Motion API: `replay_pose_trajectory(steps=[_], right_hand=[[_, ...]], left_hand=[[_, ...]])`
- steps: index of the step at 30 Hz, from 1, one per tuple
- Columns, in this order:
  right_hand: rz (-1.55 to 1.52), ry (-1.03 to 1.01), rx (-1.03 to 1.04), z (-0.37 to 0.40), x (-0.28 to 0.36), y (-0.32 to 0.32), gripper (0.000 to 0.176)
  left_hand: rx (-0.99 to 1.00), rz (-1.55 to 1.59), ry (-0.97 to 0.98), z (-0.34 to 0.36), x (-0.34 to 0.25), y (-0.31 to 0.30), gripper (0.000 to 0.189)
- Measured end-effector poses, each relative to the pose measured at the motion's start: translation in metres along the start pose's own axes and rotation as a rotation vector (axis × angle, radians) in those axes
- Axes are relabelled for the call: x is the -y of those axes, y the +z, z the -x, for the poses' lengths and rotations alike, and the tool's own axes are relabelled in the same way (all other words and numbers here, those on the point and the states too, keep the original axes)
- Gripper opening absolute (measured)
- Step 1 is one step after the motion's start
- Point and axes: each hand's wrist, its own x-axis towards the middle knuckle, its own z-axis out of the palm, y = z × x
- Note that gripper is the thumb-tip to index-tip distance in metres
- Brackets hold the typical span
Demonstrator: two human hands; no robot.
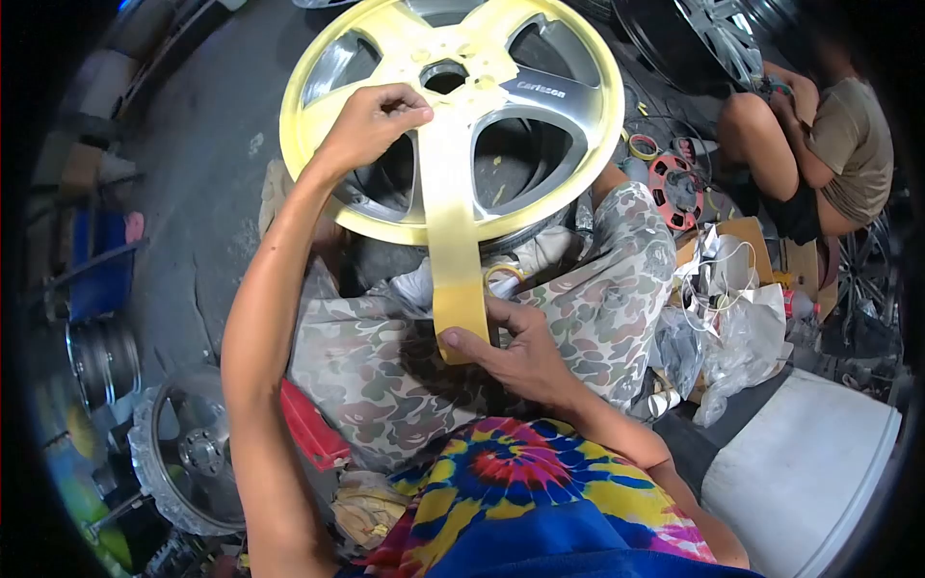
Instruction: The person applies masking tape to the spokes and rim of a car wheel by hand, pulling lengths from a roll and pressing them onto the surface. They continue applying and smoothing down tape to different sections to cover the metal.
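Observation:
A large alloy wheel (590, 114) lies face up in front of my knees, its rim and several spokes covered in yellow masking tape. Bare dark and polished metal shows on the spoke marked "Carlsson" (541, 90). A wide strip of masking tape (449, 193) runs from near the hub down the closest spoke toward me. My left hand (378, 125) pinches the strip's upper end by the hub, thumb against fingers. Above my lap, my right hand (520, 354) grips the tape roll (461, 323). A thin yellow ring (505, 279) shows just beyond that hand.
Another person (838, 144) crouches at the right beside a dark wheel (689, 43). Near them lie a red reel (674, 191), plastic bags (737, 356) and a white panel (800, 472). More wheels (198, 448) and a blue bin (99, 260) stand at the left.

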Motion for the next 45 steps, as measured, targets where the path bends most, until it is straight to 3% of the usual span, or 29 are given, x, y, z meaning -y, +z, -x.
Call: replay_pose_trajectory(steps=[2,7,12,15,22,25,27,29,31,32,35,45], right_hand=[[0.034,0.035,-0.06,-0.001,-0.005,0.0,0.031],[0.084,0.006,-0.08,-0.001,-0.005,-0.004,0.028],[0.094,-0.04,-0.119,-0.001,-0.004,-0.003,0.027],[0.113,0.009,-0.119,-0.002,-0.003,-0.004,0.026],[0.131,-0.032,-0.128,-0.004,-0.009,0.0,0.026],[0.161,-0.001,-0.13,-0.003,-0.012,0.0,0.026],[0.188,0.023,-0.13,-0.003,-0.013,-0.003,0.026],[0.18,0.02,-0.108,-0.002,-0.015,-0.007,0.027],[0.18,0.06,-0.098,-0.002,-0.01,-0.009,0.029],[0.185,0.095,-0.076,-0.003,-0.009,-0.011,0.031],[0.107,0.031,-0.116,-0.004,-0.017,-0.006,0.027],[0.066,0.124,-0.118,-0.002,-0.012,0.001,0.028]], left_hand=[[-0.03,-0.029,0.074,-0.004,0.009,0.009,0.024],[0.001,-0.106,-0.01,-0.004,-0.005,0.015,0.024],[-0.092,-0.149,0.13,-0.007,0.002,0.023,0.024],[-0.072,-0.164,0.069,-0.006,-0.002,0.02,0.024],[-0.09,-0.295,0.126,-0.005,-0.011,0.019,0.025],[-0.23,-0.436,0.091,-0.003,-0.018,0.012,0.026],[-0.268,-0.425,0.275,-0.003,-0.003,0.012,0.024],[-0.159,-0.477,0.281,0.015,-0.018,0.015,0.024],[-0.058,-0.412,0.518,0.034,-0.021,0.026,0.027],[0.063,-0.534,0.514,0.044,-0.024,0.03,0.034],[0.112,-0.543,0.552,0.049,-0.016,0.036,0.042],[0.175,-0.525,0.469,0.017,-0.013,0.036,0.044]])
